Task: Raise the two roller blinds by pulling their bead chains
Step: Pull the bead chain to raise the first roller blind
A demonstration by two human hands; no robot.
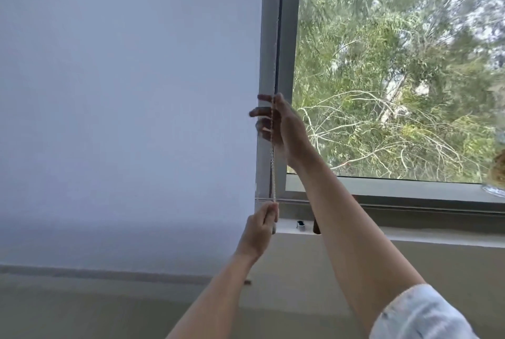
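A white roller blind (123,106) hangs down over the left window, its bottom bar near the wall below the sill. Its bead chain (272,172) runs vertically along the grey window frame (287,38) at the blind's right edge. My left hand (259,232) is closed around the chain low down, at sill height. My right hand (278,128) is higher up, fingers spread around the chain, the chain passing across its palm. The right window pane (396,65) is uncovered and shows green trees; no blind is visible over it.
A pale window sill (410,239) runs along the right, with a small metal latch (300,225) on it beside my right forearm. Below is a beige wall (300,284). A brownish object (498,172) sits at the far right edge.
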